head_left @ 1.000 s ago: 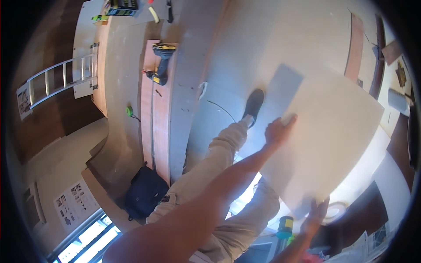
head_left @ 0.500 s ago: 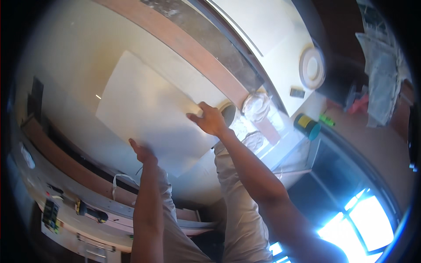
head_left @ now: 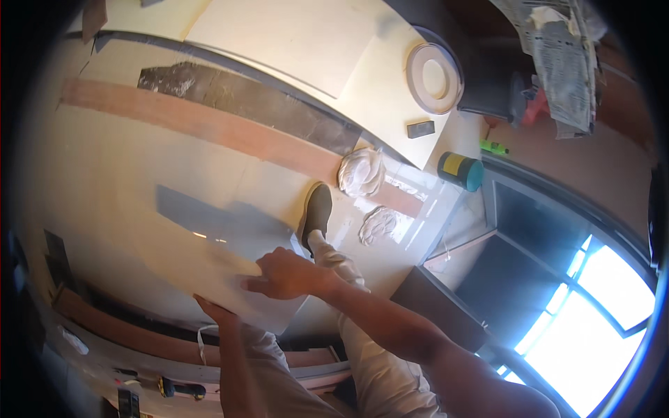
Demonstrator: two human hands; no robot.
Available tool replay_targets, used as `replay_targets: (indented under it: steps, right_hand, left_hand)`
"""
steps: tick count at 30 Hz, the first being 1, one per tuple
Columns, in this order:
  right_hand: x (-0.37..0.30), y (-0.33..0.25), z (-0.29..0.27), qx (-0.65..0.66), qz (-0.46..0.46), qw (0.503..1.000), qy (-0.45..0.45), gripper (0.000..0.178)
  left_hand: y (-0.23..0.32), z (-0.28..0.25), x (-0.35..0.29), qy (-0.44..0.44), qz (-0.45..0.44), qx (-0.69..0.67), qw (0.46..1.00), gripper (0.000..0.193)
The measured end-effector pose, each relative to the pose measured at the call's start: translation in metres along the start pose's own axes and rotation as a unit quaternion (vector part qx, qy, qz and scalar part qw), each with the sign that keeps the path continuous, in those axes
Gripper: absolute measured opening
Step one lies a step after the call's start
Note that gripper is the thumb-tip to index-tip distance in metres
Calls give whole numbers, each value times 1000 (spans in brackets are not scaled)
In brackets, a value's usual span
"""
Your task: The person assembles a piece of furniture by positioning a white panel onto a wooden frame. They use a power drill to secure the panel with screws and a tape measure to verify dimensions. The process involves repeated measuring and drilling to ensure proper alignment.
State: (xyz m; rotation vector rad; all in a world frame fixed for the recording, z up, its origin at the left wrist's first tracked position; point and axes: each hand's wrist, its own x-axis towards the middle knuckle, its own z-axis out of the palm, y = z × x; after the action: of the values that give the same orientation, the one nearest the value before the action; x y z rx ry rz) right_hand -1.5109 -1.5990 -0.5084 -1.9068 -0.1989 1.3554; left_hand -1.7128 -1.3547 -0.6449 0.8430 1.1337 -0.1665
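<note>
A thin pale rectangular board (head_left: 188,261) is tilted up in front of my legs, its far part smeared by motion. My right hand (head_left: 287,273) grips its right edge, with the thumb over the face. At the board's lower edge, my left hand (head_left: 217,311) is closed around the rim, the fingers mostly hidden behind it. A dark shadow (head_left: 223,212) lies on the floor just beyond the board. My dark shoe (head_left: 318,212) shows on the floor past my right hand.
Reddish-brown strip (head_left: 209,132) and dark strip (head_left: 279,111) cross beyond the board. White cloth bundles (head_left: 361,173), a teal-lidded jar (head_left: 461,172), a grey block (head_left: 420,129) and a round white lid-like disc (head_left: 433,78) lie to the right. Lower left holds a power drill (head_left: 181,389).
The board has tipped from facing me to a steeper slant, uncovering floor and my shoe. My right hand has come left and nearer; the view has turned.
</note>
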Motion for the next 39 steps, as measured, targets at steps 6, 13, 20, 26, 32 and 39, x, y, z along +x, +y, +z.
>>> replay_targets:
  steps: [6,13,20,26,32,39]
  right_hand:
    - [-73,-28,-36,-45,79,994,63,63]
    - [-121,-10,-44,-34,92,929,357,51]
    - [-119,43,-147,-59,87,827,552,47]
    - [-148,51,-265,-89,157,864,471,64]
    - [-136,81,-336,-122,195,873,429,73]
    - [-56,87,-399,-170,198,854,449,72]
  left_hand:
    - [0,22,-17,3,-38,-153,988,77]
    - [47,112,-58,-10,-4,-144,990,80]
    - [54,248,-87,-27,32,-98,994,80]
    - [46,343,-117,-16,-3,-26,1000,72]
    - [70,370,-95,-129,-161,-79,975,61]
    - [72,460,4,11,-150,-87,985,72]
